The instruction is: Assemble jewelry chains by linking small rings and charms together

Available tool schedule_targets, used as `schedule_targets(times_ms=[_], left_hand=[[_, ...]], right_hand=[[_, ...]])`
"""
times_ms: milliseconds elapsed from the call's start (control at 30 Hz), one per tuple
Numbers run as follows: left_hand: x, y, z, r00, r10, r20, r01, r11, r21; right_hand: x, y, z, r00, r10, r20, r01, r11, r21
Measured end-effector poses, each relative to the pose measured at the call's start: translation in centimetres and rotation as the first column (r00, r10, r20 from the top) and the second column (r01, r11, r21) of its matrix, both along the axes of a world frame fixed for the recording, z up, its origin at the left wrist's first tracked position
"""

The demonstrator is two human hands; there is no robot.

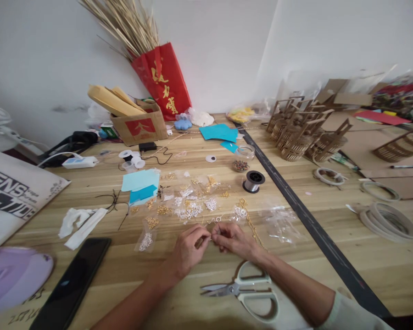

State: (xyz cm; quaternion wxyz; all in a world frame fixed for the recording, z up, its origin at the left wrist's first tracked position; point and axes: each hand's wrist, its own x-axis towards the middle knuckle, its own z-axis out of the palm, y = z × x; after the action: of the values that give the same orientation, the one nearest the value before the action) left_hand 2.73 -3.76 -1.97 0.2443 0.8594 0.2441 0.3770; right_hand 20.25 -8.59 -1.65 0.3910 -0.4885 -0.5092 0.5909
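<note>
My left hand (pixel 192 246) and my right hand (pixel 231 237) meet at the middle of the wooden table, fingertips pinched close together. What sits between them is too small to make out; a bit of thin silvery chain or rings (pixel 217 220) shows just beyond the fingers. A gold chain (pixel 250 220) runs down beside my right wrist. Small bags of silver beads (pixel 192 211) and gold beads (pixel 164 209) are spread beyond my hands. Scissors (pixel 241 289) with pale handles lie below my right hand, blades partly apart. A spool of silver wire (pixel 253 182) stands further back.
A black phone (pixel 72 284) and a purple object (pixel 17 277) lie at the left. Plastic bags (pixel 280 223) are right of the gold chain. A dark strip (pixel 303 211) crosses the table. Small woven baskets (pixel 296 133) and coiled strips (pixel 388 222) stand at the right.
</note>
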Motion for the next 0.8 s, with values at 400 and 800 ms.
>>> schedule_targets(times_ms=[400, 800], left_hand=[[0.18, 0.35, 0.38, 0.992, 0.126, -0.02, -0.119, 0.853, -0.507], [0.24, 0.48, 0.84, 0.99, 0.141, -0.021, -0.127, 0.805, -0.579]], right_hand=[[-0.1, 0.06, 0.58, 0.998, -0.059, -0.017, 0.06, 0.996, 0.072], [0.16, -0.33, 0.59, 0.982, -0.028, 0.186, -0.022, 0.964, 0.263]])
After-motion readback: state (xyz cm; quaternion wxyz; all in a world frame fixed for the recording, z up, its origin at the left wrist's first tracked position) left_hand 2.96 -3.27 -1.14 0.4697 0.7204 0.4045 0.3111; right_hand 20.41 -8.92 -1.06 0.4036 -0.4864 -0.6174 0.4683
